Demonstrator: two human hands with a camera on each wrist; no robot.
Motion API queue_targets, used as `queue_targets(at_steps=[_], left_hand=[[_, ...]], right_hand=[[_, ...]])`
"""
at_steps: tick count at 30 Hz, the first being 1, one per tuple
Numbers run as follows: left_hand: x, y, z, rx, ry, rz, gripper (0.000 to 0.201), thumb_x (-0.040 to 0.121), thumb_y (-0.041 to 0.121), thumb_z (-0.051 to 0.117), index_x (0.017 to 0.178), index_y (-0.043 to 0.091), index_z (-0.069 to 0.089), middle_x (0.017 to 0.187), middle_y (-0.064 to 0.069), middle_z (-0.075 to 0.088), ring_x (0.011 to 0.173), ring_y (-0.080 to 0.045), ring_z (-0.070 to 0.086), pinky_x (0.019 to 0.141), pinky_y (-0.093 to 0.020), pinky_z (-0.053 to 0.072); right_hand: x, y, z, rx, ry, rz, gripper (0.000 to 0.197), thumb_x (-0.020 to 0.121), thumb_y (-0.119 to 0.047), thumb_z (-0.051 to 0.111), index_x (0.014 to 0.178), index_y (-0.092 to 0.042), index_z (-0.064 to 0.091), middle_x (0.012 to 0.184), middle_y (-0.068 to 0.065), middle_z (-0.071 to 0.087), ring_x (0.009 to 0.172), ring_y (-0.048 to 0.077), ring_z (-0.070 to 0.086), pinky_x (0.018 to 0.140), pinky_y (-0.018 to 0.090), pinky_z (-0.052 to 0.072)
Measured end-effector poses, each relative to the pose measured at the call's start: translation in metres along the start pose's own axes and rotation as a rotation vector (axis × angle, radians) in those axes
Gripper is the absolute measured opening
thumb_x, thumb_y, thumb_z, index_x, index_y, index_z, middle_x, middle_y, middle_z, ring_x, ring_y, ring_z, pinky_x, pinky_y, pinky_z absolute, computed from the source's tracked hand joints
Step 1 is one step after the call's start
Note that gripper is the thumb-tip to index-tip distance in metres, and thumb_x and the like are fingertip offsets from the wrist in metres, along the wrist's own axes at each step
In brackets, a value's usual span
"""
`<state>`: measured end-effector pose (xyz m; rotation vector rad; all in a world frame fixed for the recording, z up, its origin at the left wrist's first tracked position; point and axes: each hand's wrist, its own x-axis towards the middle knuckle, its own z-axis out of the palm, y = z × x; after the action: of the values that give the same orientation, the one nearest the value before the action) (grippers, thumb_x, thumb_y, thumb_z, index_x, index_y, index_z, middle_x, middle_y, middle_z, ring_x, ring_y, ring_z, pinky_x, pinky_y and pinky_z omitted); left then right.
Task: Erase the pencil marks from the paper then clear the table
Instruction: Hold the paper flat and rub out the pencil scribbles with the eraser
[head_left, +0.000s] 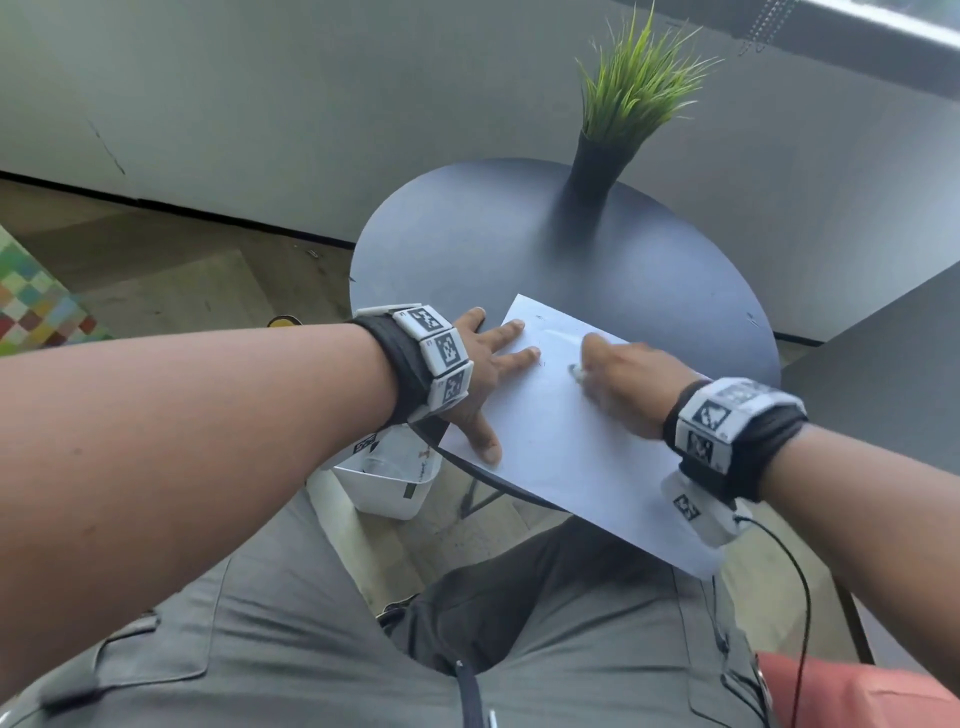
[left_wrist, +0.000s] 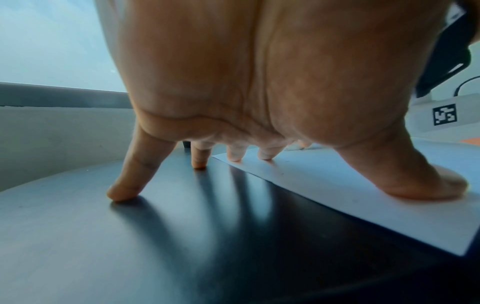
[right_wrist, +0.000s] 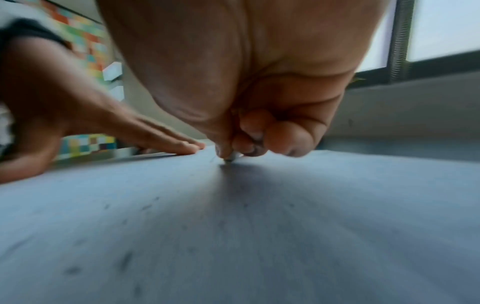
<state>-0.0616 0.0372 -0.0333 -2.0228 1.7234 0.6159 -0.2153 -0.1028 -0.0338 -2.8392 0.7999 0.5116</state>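
Note:
A white sheet of paper (head_left: 561, 441) lies on the round dark table (head_left: 467, 249), its near corner hanging over the edge. My left hand (head_left: 488, 374) is spread flat: thumb and two fingers press the paper's left side (left_wrist: 363, 205), the other fingers rest on the table. My right hand (head_left: 618, 379) is curled and pinches a small pale eraser (right_wrist: 230, 158), whose tip touches the paper (right_wrist: 233, 226). The right hand is motion-blurred. Faint grey smudges and crumbs dot the sheet near the camera in the right wrist view.
A black vase with green grass (head_left: 602, 161) stands at the table's far side. A white bin (head_left: 389, 483) sits on the floor under the table's left edge. A grey wall runs behind, a dark surface (head_left: 883, 374) is at right.

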Motion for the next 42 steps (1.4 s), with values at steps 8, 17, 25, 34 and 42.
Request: queue_targets(at_steps=[8,17,25,34,42], left_hand=[[0.002,-0.001,0.002,0.002,0.006,-0.001,0.131,0.066,0.082,0.067,0.157,0.036,-0.015,0.166,0.004,-0.019,0.151,-0.039,-0.005,0.113,-0.063,0.023],[0.005,-0.003,0.004,0.012,0.01,0.006,0.133,0.064,0.083,0.066,0.157,0.034,-0.015,0.166,0.002,-0.018,0.15,-0.042,-0.004,0.114,-0.062,0.023],[0.001,-0.002,0.0,-0.004,-0.012,-0.02,0.132,0.065,0.083,0.067,0.157,0.036,-0.016,0.166,0.006,-0.02,0.151,-0.039,-0.009,0.113,-0.063,0.023],[-0.01,-0.012,0.024,-0.1,0.146,-0.027,0.119,0.068,0.087,0.059,0.158,0.038,-0.001,0.166,0.01,-0.012,0.153,-0.023,-0.006,0.115,-0.065,0.02],[-0.055,-0.027,0.071,-0.567,0.519,-0.425,0.059,0.081,0.078,0.053,0.119,0.033,0.055,0.124,0.0,0.043,0.119,-0.022,0.043,0.1,-0.044,0.043]], right_hand=[[0.004,-0.022,0.007,0.004,0.009,-0.096,0.027,0.101,-0.036,0.038,0.112,-0.011,0.041,0.104,0.018,0.061,0.089,0.035,0.056,0.07,0.037,0.041],[-0.001,-0.027,0.013,0.031,0.016,-0.099,0.032,0.102,-0.038,0.037,0.116,-0.01,0.042,0.107,0.019,0.062,0.094,0.035,0.056,0.07,0.034,0.035],[-0.008,-0.024,-0.006,1.002,-0.064,0.11,0.016,0.093,-0.013,0.062,0.091,-0.009,0.047,0.082,0.018,0.068,0.064,0.027,0.066,0.059,0.036,0.056],[-0.037,0.04,-0.007,1.262,0.289,0.379,0.011,0.098,-0.018,0.057,0.098,-0.012,0.048,0.102,0.02,0.072,0.075,0.027,0.068,0.068,0.039,0.053],[-0.064,0.044,0.026,0.525,0.198,0.24,0.007,0.092,-0.03,0.059,0.086,-0.028,0.055,0.088,-0.008,0.066,0.082,0.017,0.061,0.069,0.033,0.051]])
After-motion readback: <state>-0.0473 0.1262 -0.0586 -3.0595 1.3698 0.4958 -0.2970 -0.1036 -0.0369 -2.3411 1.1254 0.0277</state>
